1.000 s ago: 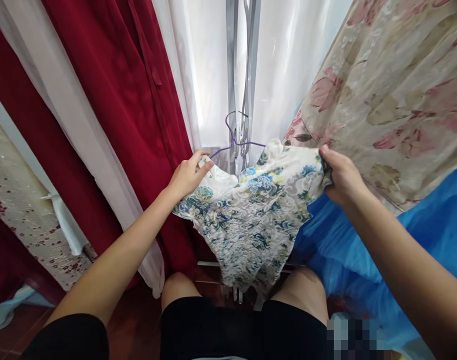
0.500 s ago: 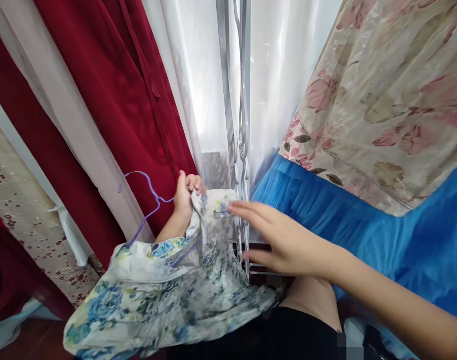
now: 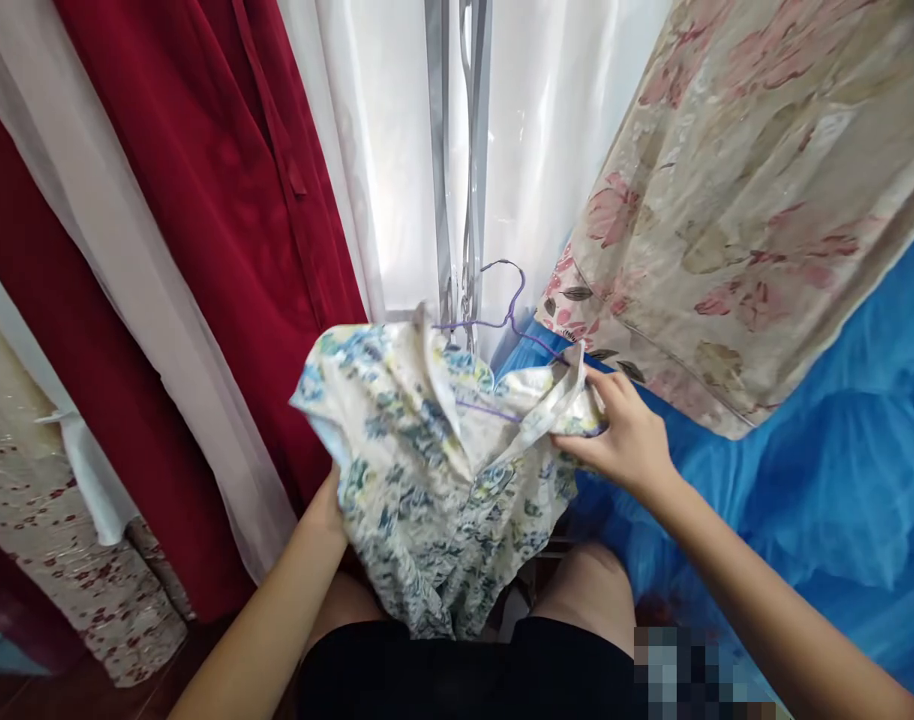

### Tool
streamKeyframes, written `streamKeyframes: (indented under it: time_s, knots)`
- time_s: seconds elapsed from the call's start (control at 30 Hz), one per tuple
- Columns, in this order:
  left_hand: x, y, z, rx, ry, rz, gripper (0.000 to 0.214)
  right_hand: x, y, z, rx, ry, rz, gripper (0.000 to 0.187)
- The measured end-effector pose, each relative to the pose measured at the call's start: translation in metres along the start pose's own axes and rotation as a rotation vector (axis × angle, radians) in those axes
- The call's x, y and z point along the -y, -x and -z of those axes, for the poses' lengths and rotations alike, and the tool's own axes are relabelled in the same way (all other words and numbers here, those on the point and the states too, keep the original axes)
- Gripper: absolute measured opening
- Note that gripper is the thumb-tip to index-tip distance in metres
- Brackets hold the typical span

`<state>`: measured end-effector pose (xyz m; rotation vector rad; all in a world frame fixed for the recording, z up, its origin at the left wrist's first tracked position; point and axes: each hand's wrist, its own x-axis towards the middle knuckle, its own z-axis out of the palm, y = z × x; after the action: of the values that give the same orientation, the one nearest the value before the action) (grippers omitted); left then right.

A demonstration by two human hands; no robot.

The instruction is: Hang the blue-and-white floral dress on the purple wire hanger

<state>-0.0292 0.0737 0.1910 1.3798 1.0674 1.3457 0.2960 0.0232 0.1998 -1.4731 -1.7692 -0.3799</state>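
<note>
Far left, a pale speckled fabric [image 3: 67, 560] hangs low, with a white sheer curtain [image 3: 104, 230] and a red garment [image 3: 224, 200] hanging beside it.

The left hand [image 3: 328, 498] is pushed up beneath the floral garment [image 3: 427, 470]. Only its heel and wrist show, and the fingers are covered by cloth, so its grip cannot be determined.

The floral garment is bunched and held up at centre, above the person's black shorts [image 3: 464, 670] and in front of an upright metal frame [image 3: 457, 150]. A purple hanger [image 3: 506, 305] sits inside its neck opening, hook rising clear of the cloth.

The right hand [image 3: 626, 445] is closed on the garment's upper right edge, thumb on top and fingers below. The two hands are apart, one at each side of the garment.

To the right hang a beige fabric with pink flowers [image 3: 764, 200] and, below it, blue tulle [image 3: 839, 450].
</note>
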Motion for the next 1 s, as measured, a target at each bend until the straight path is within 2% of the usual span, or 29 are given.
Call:
streamKeyframes:
  time_s: [0.07,0.1,0.2,0.3,0.37,0.43,0.5,0.57,0.63,0.67,0.7,0.73,0.77,0.8,0.83,0.9,1.0]
  knots:
    - [0.016,0.012,0.006,-0.087,0.121,0.010,0.089,-0.002,-0.022,0.008,0.005,0.039,-0.048,0.080]
    - [0.025,0.019,0.007,-0.128,0.171,0.000,0.090,0.001,-0.033,0.010,0.022,0.049,-0.041,0.079]
    - [0.054,0.039,0.002,-0.194,0.184,-0.042,0.066,0.013,-0.053,0.014,0.065,0.060,0.046,0.082]
    - [0.082,0.061,-0.004,-0.244,0.096,-0.005,0.055,0.015,-0.048,0.014,0.118,0.018,0.150,0.089]
    - [0.096,0.075,-0.006,-0.279,0.065,0.060,0.049,0.008,-0.035,0.012,0.159,-0.032,0.189,0.092]
    - [0.107,0.088,-0.008,-0.284,0.067,0.113,0.046,-0.004,-0.018,0.006,0.153,-0.069,0.159,0.091]
    - [0.115,0.098,-0.007,-0.279,0.081,0.131,0.044,-0.013,0.004,-0.004,0.050,-0.082,0.071,0.086]
    - [0.121,0.104,-0.006,-0.300,0.077,0.125,0.043,-0.014,0.034,-0.020,-0.126,-0.083,-0.059,0.083]
    - [0.123,0.109,-0.005,-0.321,0.071,0.136,0.043,-0.002,0.073,-0.039,-0.296,-0.125,-0.240,0.082]
    - [0.124,0.111,-0.005,-0.327,0.072,0.143,0.043,0.009,0.093,-0.049,-0.310,-0.218,-0.343,0.074]
    - [0.124,0.113,-0.007,-0.332,0.074,0.149,0.042,0.022,0.112,-0.060,-0.299,-0.370,-0.432,0.059]
    - [0.124,0.116,-0.010,-0.333,0.078,0.153,0.042,0.037,0.128,-0.071,-0.191,-0.572,-0.489,0.040]
    - [0.123,0.118,-0.013,-0.330,0.080,0.158,0.042,0.052,0.140,-0.082,-0.003,-0.772,-0.507,0.028]
    - [0.122,0.121,-0.017,-0.320,0.079,0.163,0.043,0.066,0.147,-0.092,0.184,-0.939,-0.504,0.031]
    - [0.121,0.123,-0.022,-0.307,0.075,0.167,0.043,0.078,0.150,-0.102,0.277,-1.045,-0.522,0.035]
    - [0.118,0.129,-0.031,-0.278,0.067,0.167,0.046,0.095,0.142,-0.118,0.339,-1.157,-0.549,0.043]
    - [0.116,0.135,-0.038,-0.275,0.046,0.159,0.046,0.104,0.120,-0.126,0.285,-1.253,-0.615,0.047]
